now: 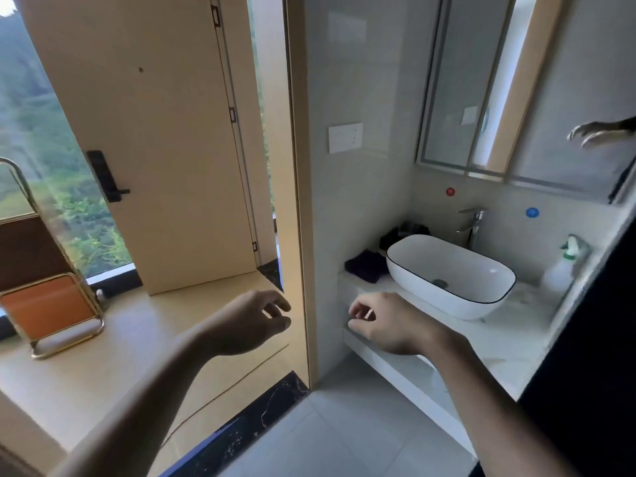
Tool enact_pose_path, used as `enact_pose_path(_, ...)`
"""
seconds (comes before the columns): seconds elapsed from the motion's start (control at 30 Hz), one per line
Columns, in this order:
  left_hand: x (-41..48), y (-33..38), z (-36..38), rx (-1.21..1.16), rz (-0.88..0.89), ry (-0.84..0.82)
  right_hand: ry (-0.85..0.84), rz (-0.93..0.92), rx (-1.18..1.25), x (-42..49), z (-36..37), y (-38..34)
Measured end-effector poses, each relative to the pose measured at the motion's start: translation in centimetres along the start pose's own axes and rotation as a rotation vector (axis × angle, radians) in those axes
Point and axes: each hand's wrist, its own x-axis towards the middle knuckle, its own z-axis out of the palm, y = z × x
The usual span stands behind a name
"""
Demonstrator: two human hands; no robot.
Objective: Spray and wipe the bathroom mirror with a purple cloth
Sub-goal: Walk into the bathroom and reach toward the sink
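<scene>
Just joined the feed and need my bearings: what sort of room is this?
A bathroom, most likely: a white vessel sink with a chrome tap sits on a counter, a wall mirror hangs above, and a spray bottle stands at the counter's right end.

White vessel basin (pixel 451 270) sitting on the pale marble bench (pixel 509 342); chrome faucet (pixel 473 223) standing just behind it. Red disc (pixel 450 192) and blue disc (pixel 532 212) showing on the wall above. White switch plate (pixel 345 137) hanging on the side wall. Wooden door (pixel 165 149) carrying a black lock handle (pixel 105 180). Brass-framed stand (pixel 48 311) with orange panel resting near the window.
</scene>
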Motion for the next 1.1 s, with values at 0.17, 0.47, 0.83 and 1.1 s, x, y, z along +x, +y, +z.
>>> enact_pose_path(0.17, 6.1, -3.1, -1.3, 0.005, -0.024, 0.025, -0.026, 0.003, 0.037, 7.7, 1.3, 1.1)
enact_pose_path(0.47, 21.4, -5.4, -1.4, -0.010, 0.006, -0.071, -0.087, 0.243, 0.160, 20.9, 2.9, 10.1)
enact_pose_path(0.83, 38.7, -2.3, 6.2, -0.082, 0.128, -0.309, -0.016, 0.567, 0.198, 24.9, -0.9, 23.7)
enact_pose_path(1.1, 47.7, -0.6, 16.4, -0.114, 0.168, -0.670, 0.084, 0.887, 0.303, 20.9, 3.0, 30.5)
